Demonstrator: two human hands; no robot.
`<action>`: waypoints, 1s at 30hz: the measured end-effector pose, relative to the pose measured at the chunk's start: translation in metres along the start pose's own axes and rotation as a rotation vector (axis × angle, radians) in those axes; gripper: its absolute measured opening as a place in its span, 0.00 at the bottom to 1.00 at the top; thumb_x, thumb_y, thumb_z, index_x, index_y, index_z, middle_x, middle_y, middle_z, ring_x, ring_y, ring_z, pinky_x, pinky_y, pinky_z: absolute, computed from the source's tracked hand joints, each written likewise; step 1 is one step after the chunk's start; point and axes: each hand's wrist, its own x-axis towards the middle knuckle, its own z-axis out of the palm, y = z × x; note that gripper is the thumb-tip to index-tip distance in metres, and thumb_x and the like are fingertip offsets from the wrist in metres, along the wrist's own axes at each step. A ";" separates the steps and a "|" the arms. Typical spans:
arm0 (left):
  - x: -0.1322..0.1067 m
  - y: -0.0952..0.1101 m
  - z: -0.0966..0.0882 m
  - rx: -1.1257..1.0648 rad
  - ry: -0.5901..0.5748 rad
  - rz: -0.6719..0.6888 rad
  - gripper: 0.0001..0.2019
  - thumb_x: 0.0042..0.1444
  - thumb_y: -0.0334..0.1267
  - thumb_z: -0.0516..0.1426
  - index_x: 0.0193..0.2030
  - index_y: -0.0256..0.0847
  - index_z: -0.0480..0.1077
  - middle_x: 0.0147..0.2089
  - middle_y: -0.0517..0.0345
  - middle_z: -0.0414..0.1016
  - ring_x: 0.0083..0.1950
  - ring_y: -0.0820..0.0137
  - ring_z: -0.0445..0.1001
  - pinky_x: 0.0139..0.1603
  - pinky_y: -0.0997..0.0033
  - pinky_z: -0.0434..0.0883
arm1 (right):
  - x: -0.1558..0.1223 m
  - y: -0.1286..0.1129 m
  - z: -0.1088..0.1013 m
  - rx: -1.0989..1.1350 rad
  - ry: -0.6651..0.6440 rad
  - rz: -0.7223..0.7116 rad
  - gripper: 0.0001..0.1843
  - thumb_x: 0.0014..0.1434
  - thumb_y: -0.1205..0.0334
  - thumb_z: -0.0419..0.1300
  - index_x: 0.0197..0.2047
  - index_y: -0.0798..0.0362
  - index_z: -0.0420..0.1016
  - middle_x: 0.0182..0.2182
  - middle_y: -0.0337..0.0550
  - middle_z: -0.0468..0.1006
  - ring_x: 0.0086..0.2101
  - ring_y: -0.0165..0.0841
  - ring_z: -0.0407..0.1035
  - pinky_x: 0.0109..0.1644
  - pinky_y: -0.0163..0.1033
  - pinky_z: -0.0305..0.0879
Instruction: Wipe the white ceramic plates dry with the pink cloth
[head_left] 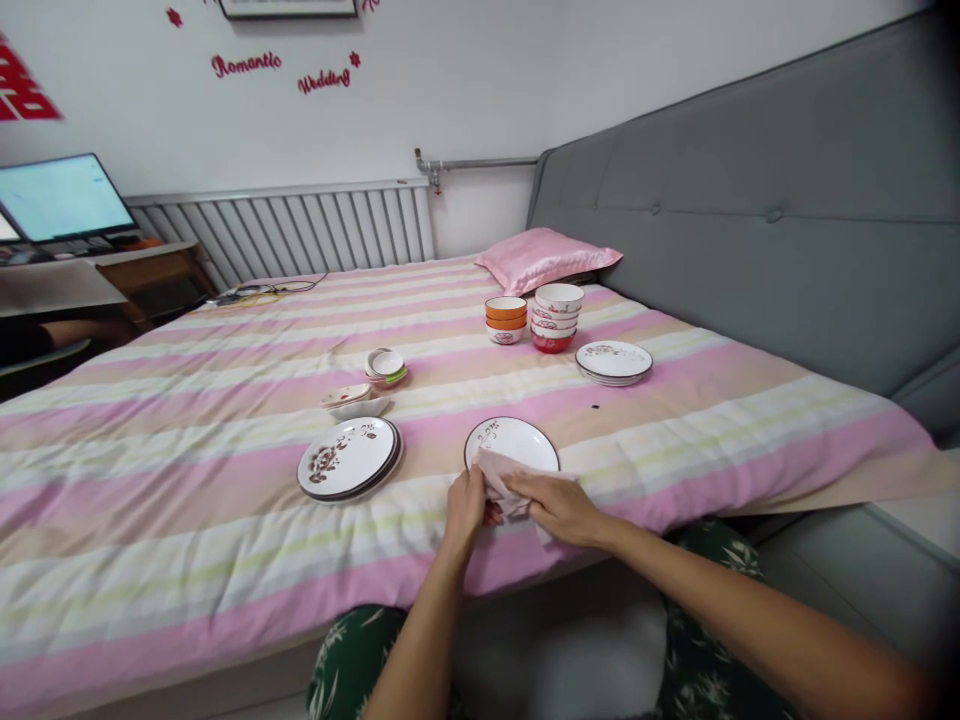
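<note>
Striped bed [247,540]: left hand [469,500], grip closed on plate [519,438], 7 o'clock rim; right hand [561,507], grip clutching cloth [499,480] against it. From plate: patterned stack [350,460], 9 o'clock; second stack [613,361], 2 o'clock; taller bowl stack [556,322], 1 o'clock.

A home bedroom: a wide bed under pink, white and beige striped fabric [187,480], a shiny pink pillow [547,258] at one o'clock, a grey padded headboard [780,170] at two, red "Romantic Wedding" wall lettering [246,65] at eleven.
</note>
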 end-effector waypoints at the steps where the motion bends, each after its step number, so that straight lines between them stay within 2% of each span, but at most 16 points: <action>1: 0.000 0.000 -0.001 -0.003 0.009 0.000 0.28 0.58 0.57 0.38 0.27 0.36 0.66 0.15 0.54 0.69 0.16 0.67 0.69 0.17 0.71 0.65 | 0.002 -0.003 0.003 0.011 0.000 -0.032 0.31 0.51 0.70 0.45 0.59 0.51 0.60 0.58 0.43 0.64 0.57 0.35 0.58 0.59 0.42 0.55; 4: 0.002 -0.002 -0.002 -0.026 0.015 -0.020 0.34 0.54 0.64 0.36 0.25 0.35 0.68 0.16 0.52 0.69 0.17 0.68 0.69 0.18 0.71 0.65 | 0.012 -0.012 0.008 0.039 0.021 -0.149 0.27 0.52 0.71 0.45 0.56 0.53 0.63 0.55 0.45 0.67 0.55 0.36 0.61 0.58 0.44 0.56; 7: 0.006 -0.004 -0.002 -0.072 -0.004 -0.077 0.41 0.50 0.68 0.30 0.20 0.34 0.68 0.14 0.50 0.67 0.15 0.68 0.67 0.18 0.70 0.65 | 0.028 -0.017 0.010 0.077 0.022 -0.222 0.20 0.56 0.71 0.44 0.49 0.54 0.66 0.49 0.46 0.72 0.49 0.36 0.65 0.54 0.43 0.60; 10: 0.010 -0.005 -0.001 -0.099 0.036 -0.127 0.43 0.47 0.71 0.29 0.17 0.35 0.67 0.12 0.51 0.64 0.14 0.69 0.65 0.17 0.70 0.65 | 0.045 -0.015 0.013 0.072 0.015 -0.242 0.20 0.60 0.65 0.42 0.53 0.57 0.63 0.53 0.51 0.68 0.54 0.37 0.61 0.59 0.44 0.54; 14: 0.013 -0.005 0.001 -0.102 0.087 -0.170 0.43 0.46 0.71 0.29 0.22 0.35 0.70 0.11 0.54 0.62 0.14 0.68 0.64 0.17 0.69 0.64 | 0.065 -0.010 0.021 0.045 -0.026 -0.176 0.29 0.63 0.57 0.38 0.64 0.62 0.46 0.64 0.53 0.49 0.63 0.38 0.42 0.65 0.45 0.40; 17: 0.013 -0.004 0.002 -0.110 0.067 -0.180 0.44 0.48 0.70 0.29 0.29 0.35 0.72 0.13 0.53 0.65 0.15 0.68 0.66 0.18 0.69 0.65 | 0.078 -0.010 0.024 0.018 -0.041 -0.113 0.30 0.64 0.54 0.36 0.65 0.58 0.43 0.65 0.49 0.43 0.64 0.38 0.36 0.65 0.47 0.37; 19: 0.012 -0.002 0.003 -0.112 0.055 -0.189 0.45 0.48 0.69 0.28 0.28 0.33 0.72 0.14 0.52 0.67 0.15 0.67 0.67 0.18 0.69 0.65 | 0.086 -0.011 0.023 0.000 -0.033 -0.087 0.28 0.64 0.54 0.35 0.65 0.53 0.45 0.66 0.45 0.42 0.64 0.38 0.34 0.65 0.48 0.37; 21: 0.011 0.001 0.004 -0.096 0.061 -0.206 0.46 0.48 0.69 0.27 0.23 0.31 0.71 0.14 0.49 0.67 0.14 0.68 0.66 0.19 0.69 0.65 | 0.093 -0.011 0.022 -0.022 -0.014 -0.053 0.27 0.64 0.54 0.36 0.64 0.50 0.47 0.65 0.42 0.43 0.64 0.38 0.34 0.64 0.49 0.37; 25: 0.008 0.007 0.005 -0.064 0.072 -0.225 0.44 0.49 0.69 0.29 0.15 0.32 0.67 0.11 0.47 0.66 0.12 0.70 0.64 0.18 0.69 0.65 | 0.107 -0.010 0.021 -0.084 0.040 0.050 0.27 0.63 0.57 0.39 0.64 0.53 0.48 0.65 0.44 0.47 0.63 0.39 0.38 0.64 0.48 0.37; 28: 0.007 0.009 0.005 -0.077 0.064 -0.214 0.40 0.52 0.66 0.31 0.17 0.33 0.67 0.11 0.49 0.66 0.11 0.70 0.64 0.16 0.71 0.63 | 0.116 -0.006 0.021 -0.097 0.058 0.075 0.27 0.63 0.58 0.39 0.64 0.54 0.48 0.64 0.45 0.50 0.63 0.39 0.38 0.64 0.48 0.37; 30: 0.006 0.009 0.005 -0.090 0.059 -0.193 0.35 0.55 0.62 0.35 0.23 0.33 0.67 0.13 0.53 0.67 0.12 0.70 0.66 0.14 0.74 0.61 | 0.120 -0.002 0.021 -0.103 0.062 0.080 0.26 0.63 0.59 0.39 0.64 0.53 0.48 0.63 0.45 0.51 0.63 0.37 0.39 0.64 0.47 0.35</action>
